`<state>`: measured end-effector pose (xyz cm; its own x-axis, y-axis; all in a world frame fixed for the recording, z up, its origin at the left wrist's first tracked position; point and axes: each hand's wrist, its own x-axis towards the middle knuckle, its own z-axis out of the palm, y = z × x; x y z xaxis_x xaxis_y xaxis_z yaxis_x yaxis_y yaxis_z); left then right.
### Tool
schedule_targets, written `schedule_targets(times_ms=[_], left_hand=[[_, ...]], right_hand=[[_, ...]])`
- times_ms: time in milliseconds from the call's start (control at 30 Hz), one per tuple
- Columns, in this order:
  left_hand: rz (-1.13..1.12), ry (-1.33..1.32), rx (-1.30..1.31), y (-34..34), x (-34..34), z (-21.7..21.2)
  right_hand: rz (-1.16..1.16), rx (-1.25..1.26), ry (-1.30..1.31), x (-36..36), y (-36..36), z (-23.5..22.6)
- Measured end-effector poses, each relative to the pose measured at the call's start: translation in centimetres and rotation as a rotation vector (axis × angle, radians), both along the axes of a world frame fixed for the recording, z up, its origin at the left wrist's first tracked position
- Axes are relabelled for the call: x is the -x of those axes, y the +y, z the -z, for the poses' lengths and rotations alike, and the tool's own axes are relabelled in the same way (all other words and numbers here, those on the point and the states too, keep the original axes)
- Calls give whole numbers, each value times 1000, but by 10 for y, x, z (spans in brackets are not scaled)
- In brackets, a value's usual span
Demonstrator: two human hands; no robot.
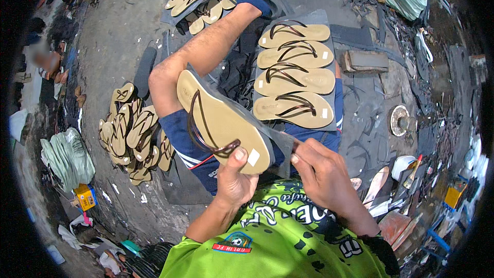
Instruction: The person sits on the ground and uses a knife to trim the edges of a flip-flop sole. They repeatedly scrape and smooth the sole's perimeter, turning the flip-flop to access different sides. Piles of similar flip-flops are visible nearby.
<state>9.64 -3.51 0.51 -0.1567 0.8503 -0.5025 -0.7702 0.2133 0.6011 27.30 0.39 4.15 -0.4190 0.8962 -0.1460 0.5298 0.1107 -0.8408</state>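
While a tan sandal (221, 123) is gripped by the left hand (234, 177), its clear plastic sleeve (283, 144) is pinched by the right hand (321, 172) fingers.

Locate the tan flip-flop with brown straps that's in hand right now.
Head view, centre: the tan flip-flop with brown straps is held in the left hand, the right hand beside its heel, left of the row of four tan flip-flops.

Sandal (226, 123): tan sole, dark brown straps, small white sticker. Row of four sandals (296, 74): same tan, brown straps. Shirt (288, 237): lime green, black pattern. Shorts (188, 144): blue, white stripes. Floor (118, 36): grey.
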Motion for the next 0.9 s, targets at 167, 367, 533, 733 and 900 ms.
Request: schedule_targets(times_ms=[167,367,533,733,900], left_hand=[[107,-115,40,-19,24,20],[174,-137,46,-31,32,35],[28,-244,45,-48,33,32],[83,39,161,-59,31,17],[98,-101,125,-61,33,23]], right_hand=[[-98,56,8,7,9,0],[-106,62,111,32,20,17],[-154,81,99,40,12,15],[-114,7,137,0,-29,40],[-127,29,66,20,-8,35]])
